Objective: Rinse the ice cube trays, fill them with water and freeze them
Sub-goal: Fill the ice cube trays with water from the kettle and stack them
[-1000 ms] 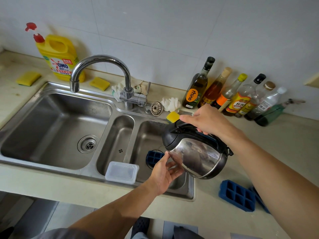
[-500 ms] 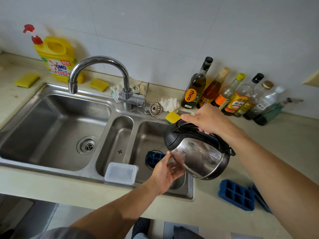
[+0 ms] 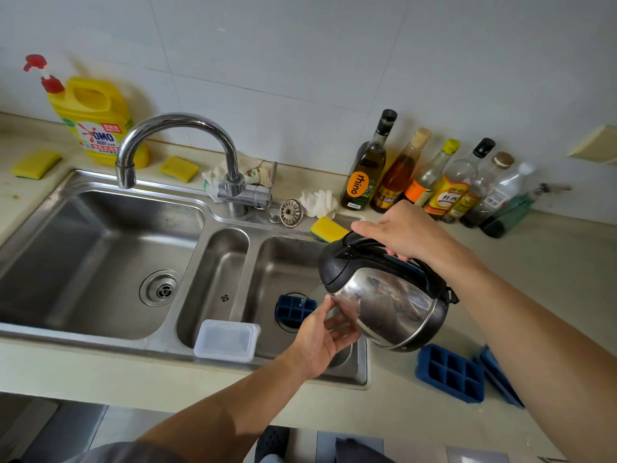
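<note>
1. The right hand (image 3: 405,232) is gripping the black handle of a steel kettle (image 3: 384,309), with the fingers curled round it from above.
2. The kettle is hanging tilted over the right basin of the sink (image 3: 100,332), with its spout pointing down and left.
3. A blue ice cube tray (image 3: 295,309) is lying at the bottom of that right basin, over the drain and just below the spout. A small glint is showing on its cells.
4. The left hand (image 3: 320,339) is reaching in over the basin's front edge, with the thumb raised and the fingers loosely spread just beside the kettle's steel wall. It is covering the tray's right end, and whether it is touching the tray cannot be told.
5. A second blue tray (image 3: 450,372) is sitting on the counter (image 3: 551,262) near its front edge, right of the sink. A third tray (image 3: 497,375) is lying beside it, partly hidden by the right forearm.
6. A clear plastic box (image 3: 227,340) is resting on the sink's front rim.
7. A row of bottles (image 3: 434,182) is standing along the counter's back edge, and a yellow detergent jug (image 3: 90,118) is standing at the back left corner.
</note>
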Action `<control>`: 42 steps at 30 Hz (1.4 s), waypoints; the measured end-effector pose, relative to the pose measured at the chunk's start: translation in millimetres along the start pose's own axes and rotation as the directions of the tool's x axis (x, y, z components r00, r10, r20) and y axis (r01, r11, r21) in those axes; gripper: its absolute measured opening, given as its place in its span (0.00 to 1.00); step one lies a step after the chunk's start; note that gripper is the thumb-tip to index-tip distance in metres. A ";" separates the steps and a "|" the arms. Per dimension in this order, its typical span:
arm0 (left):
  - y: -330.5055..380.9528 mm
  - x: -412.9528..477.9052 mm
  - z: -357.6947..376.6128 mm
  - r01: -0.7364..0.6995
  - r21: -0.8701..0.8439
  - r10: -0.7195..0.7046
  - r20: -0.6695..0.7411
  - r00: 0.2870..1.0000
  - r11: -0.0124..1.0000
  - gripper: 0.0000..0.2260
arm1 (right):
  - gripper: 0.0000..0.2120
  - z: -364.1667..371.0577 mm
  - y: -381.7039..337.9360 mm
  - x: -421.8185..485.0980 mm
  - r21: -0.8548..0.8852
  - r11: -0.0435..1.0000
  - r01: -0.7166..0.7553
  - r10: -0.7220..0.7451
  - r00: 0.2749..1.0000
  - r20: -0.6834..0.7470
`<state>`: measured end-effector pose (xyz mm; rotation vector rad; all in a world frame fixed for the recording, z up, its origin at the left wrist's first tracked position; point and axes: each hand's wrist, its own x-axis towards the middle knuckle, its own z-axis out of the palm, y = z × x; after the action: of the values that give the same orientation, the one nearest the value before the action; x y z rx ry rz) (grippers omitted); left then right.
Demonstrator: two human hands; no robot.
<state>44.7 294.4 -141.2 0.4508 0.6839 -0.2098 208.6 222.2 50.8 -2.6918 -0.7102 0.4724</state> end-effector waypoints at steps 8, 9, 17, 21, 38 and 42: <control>-3.7 1.6 5.2 0.012 0.025 -0.012 0.010 1.000 1.000 0.19 | 0.33 -4.0 6.2 -2.4 -0.013 1.000 -0.008 0.008 1.000 0.011; -4.1 1.8 5.7 0.013 0.030 -0.013 0.010 1.000 0.999 0.19 | 0.33 -4.5 6.9 -2.8 -0.015 1.000 -0.006 0.006 1.000 0.011; -6.3 2.6 7.5 0.016 0.047 -0.017 0.025 1.000 0.999 0.18 | 0.33 -7.5 8.9 -5.2 -0.027 1.000 -0.002 0.003 1.000 0.007; -8.0 2.3 7.2 0.023 0.041 -0.025 0.030 0.999 0.999 0.19 | 0.33 -7.9 8.1 -6.8 -0.025 1.000 -0.014 0.014 1.000 0.010; -15.1 -7.6 2.4 0.051 -0.001 -0.051 0.012 0.999 0.999 0.19 | 0.33 -2.9 7.3 -14.0 -0.043 0.999 -0.027 0.028 0.999 0.027; -16.1 -8.2 0.7 0.057 -0.001 -0.057 0.002 0.998 0.998 0.19 | 0.33 -2.9 5.4 -15.3 -0.037 0.999 -0.034 0.035 0.999 0.035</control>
<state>33.6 280.2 -140.6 0.4305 0.6957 -0.2636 199.4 209.2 54.9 -2.7402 -0.6898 0.5223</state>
